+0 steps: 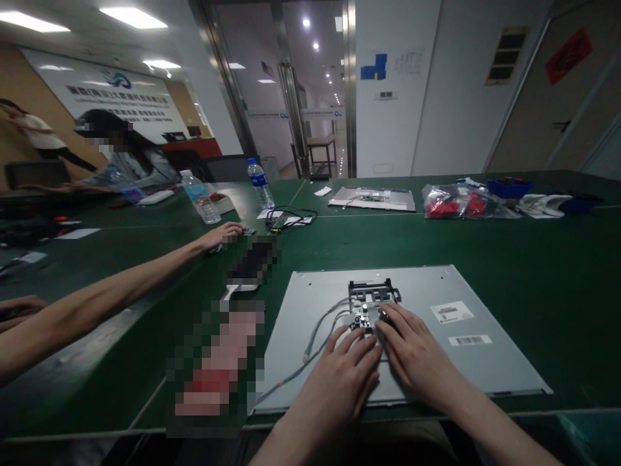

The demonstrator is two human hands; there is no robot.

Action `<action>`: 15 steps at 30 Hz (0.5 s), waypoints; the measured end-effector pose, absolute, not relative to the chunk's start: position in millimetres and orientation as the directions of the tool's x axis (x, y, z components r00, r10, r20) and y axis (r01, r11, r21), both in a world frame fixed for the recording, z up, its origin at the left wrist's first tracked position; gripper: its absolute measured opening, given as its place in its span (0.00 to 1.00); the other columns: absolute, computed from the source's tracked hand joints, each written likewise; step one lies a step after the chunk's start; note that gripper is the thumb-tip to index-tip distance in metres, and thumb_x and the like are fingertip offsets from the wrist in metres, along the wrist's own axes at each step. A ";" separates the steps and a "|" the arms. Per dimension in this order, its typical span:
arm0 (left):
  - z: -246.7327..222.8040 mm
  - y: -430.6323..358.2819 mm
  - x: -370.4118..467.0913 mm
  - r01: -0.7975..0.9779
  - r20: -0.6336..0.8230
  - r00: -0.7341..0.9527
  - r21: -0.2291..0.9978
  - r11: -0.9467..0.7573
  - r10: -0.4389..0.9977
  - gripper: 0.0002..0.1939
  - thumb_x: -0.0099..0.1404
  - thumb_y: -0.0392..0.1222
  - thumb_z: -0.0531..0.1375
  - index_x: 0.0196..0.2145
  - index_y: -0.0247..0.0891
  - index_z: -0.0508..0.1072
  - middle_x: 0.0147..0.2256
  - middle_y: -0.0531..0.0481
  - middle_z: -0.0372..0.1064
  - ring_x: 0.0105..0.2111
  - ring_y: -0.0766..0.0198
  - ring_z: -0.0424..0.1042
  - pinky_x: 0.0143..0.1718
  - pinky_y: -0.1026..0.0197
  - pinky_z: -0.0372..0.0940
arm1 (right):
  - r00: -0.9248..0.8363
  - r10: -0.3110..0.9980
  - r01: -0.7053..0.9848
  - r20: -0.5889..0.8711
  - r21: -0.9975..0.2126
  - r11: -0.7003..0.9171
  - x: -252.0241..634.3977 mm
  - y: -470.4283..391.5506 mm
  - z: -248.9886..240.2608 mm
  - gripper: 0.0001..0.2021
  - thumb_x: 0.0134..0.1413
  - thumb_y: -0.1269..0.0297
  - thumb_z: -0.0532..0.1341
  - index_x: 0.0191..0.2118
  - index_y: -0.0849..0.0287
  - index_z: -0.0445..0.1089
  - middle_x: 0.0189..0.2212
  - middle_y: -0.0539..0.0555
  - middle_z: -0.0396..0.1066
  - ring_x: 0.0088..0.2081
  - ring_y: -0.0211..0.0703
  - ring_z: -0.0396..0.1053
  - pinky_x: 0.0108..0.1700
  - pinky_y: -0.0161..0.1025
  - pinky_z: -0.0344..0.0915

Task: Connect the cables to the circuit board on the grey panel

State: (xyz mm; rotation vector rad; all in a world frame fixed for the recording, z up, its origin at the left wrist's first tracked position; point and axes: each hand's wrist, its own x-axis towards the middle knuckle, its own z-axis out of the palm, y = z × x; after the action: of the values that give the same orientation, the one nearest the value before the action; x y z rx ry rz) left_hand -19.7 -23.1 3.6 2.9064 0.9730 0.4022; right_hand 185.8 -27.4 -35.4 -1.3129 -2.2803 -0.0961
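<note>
The tabletop (339,246) carries a panel (417,291), labelled face up, parts already on its middle; whether they are fastened doesn't show. The left hand (347,366), fingers loosely spread, and right hand (414,340), fingers together, arch palm-down there; any grip is hidden. Beyond sits a bracket (358,285); at their fingertips, a board (359,319).
</note>
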 end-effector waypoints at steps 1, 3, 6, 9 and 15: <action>3.7 -23.3 -19.6 0.587 0.226 0.767 0.130 -0.799 0.600 0.17 0.72 0.41 0.53 0.58 0.43 0.65 0.57 0.50 0.67 0.61 0.55 0.61 0.64 0.46 0.50 | -0.405 0.791 0.828 0.459 -0.183 0.530 185.5 -27.5 -35.5 0.20 0.62 0.72 0.52 0.59 0.63 0.63 0.64 0.63 0.55 0.66 0.56 0.50 0.64 0.55 0.55; 3.9 -23.6 -19.5 0.591 0.220 0.765 0.133 -0.796 0.605 0.17 0.72 0.41 0.53 0.57 0.43 0.65 0.57 0.50 0.67 0.61 0.55 0.60 0.64 0.45 0.49 | -0.404 0.790 0.830 0.461 -0.179 0.529 185.1 -27.8 -35.9 0.20 0.62 0.72 0.52 0.59 0.63 0.64 0.64 0.63 0.56 0.65 0.55 0.50 0.64 0.55 0.55; 3.6 -23.4 -19.4 0.595 0.211 0.764 0.138 -0.792 0.610 0.17 0.72 0.42 0.52 0.57 0.43 0.65 0.57 0.50 0.66 0.61 0.54 0.61 0.64 0.44 0.50 | -0.408 0.788 0.830 0.461 -0.171 0.530 185.1 -27.9 -36.5 0.20 0.61 0.72 0.52 0.59 0.63 0.63 0.64 0.63 0.55 0.66 0.56 0.50 0.64 0.56 0.56; 2.8 -23.1 -19.6 0.594 0.215 0.764 0.136 -0.793 0.608 0.17 0.72 0.42 0.53 0.57 0.43 0.65 0.58 0.50 0.66 0.61 0.54 0.60 0.64 0.45 0.50 | -0.412 0.786 0.830 0.461 -0.166 0.533 185.5 -27.7 -36.8 0.21 0.61 0.72 0.52 0.59 0.63 0.63 0.64 0.63 0.56 0.66 0.55 0.50 0.64 0.55 0.56; 1.7 -22.6 -20.1 0.585 0.228 0.767 0.133 -0.800 0.600 0.18 0.72 0.42 0.53 0.58 0.42 0.65 0.57 0.49 0.66 0.60 0.54 0.61 0.64 0.45 0.51 | -0.416 0.780 0.829 0.467 -0.159 0.537 185.8 -27.9 -35.8 0.21 0.61 0.72 0.52 0.59 0.63 0.63 0.64 0.63 0.56 0.66 0.55 0.50 0.64 0.55 0.57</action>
State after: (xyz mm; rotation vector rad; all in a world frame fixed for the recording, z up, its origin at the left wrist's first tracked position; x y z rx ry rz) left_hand -20.1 -22.6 1.7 2.9017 0.9736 0.4024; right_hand 185.8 -27.9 -35.8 -1.3035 -2.2866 -0.1313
